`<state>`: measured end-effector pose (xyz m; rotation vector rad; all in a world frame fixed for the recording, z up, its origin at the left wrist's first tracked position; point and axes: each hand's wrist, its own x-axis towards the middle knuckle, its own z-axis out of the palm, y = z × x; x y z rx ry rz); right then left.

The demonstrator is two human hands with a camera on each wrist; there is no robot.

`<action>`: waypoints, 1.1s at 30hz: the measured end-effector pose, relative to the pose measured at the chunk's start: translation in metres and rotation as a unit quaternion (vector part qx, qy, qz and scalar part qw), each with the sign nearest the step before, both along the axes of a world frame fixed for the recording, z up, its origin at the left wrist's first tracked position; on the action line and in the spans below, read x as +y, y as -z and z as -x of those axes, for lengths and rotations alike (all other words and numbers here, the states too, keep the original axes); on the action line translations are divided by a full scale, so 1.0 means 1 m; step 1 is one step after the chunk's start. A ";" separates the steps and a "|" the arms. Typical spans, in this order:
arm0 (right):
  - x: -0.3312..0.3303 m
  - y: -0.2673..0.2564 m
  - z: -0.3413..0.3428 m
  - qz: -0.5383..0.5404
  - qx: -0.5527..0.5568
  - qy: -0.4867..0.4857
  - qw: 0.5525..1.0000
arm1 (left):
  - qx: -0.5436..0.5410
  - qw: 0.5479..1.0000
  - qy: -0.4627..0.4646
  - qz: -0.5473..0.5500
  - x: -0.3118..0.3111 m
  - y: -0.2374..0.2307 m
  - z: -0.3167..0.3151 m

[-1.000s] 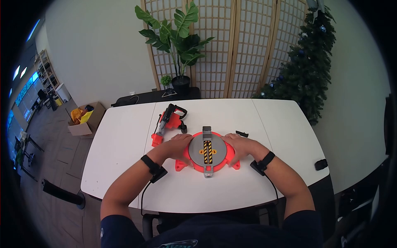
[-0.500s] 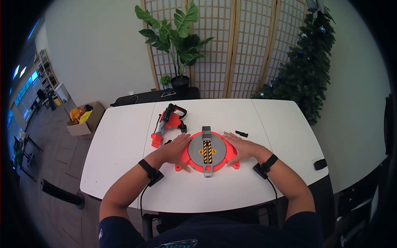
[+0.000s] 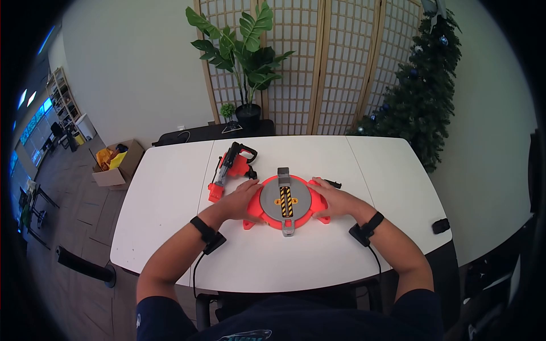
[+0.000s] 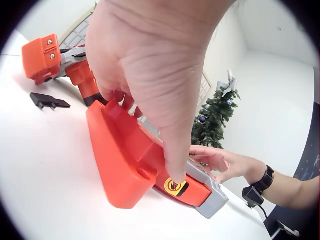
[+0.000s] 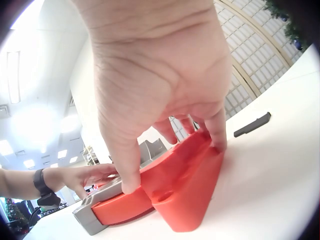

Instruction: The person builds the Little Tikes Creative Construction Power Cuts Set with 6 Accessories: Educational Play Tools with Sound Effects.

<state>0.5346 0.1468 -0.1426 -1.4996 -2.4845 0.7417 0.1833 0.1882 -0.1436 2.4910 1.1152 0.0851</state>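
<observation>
Base (image 3: pixel 274 211): round, strip (image 3: pixel 286 202) running 12 to 6 o'clock. Left hand (image 3: pixel 238 202) at 9, right hand (image 3: pixel 335 202) at 3, both touching. Each grip: part-spread, thumb and fingers holding base.

From the head, well above, we look forward and down at the table (image 3: pixel 256 267). From each wrist, close in, we face across the round device (image 3: pixel 286 202) all views share: the left catches the right hand (image 4: pixel 234 165) at four o'clock, the right the left hand (image 5: pixel 82 177) at eight.
</observation>
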 end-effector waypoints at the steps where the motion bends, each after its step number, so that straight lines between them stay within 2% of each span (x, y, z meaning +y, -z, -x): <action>1: 0.001 -0.003 0.001 0.008 0.014 0.004 1.000 | -0.010 1.000 -0.006 -0.008 0.000 0.001 -0.001; 7: 0.014 -0.006 0.001 -0.045 -0.052 -0.038 0.997 | -0.013 1.000 0.005 -0.023 0.008 0.006 -0.003; 10: 0.021 -0.014 0.004 -0.008 -0.042 -0.056 0.997 | -0.010 0.999 0.021 -0.030 0.015 0.007 -0.002; 29: 0.030 -0.010 0.005 -0.011 -0.027 -0.046 0.999 | 0.031 0.999 0.011 -0.039 0.017 -0.004 -0.007; 33: 0.030 -0.004 0.008 -0.014 -0.017 -0.024 0.999 | 0.003 1.000 0.000 -0.031 0.017 0.001 -0.008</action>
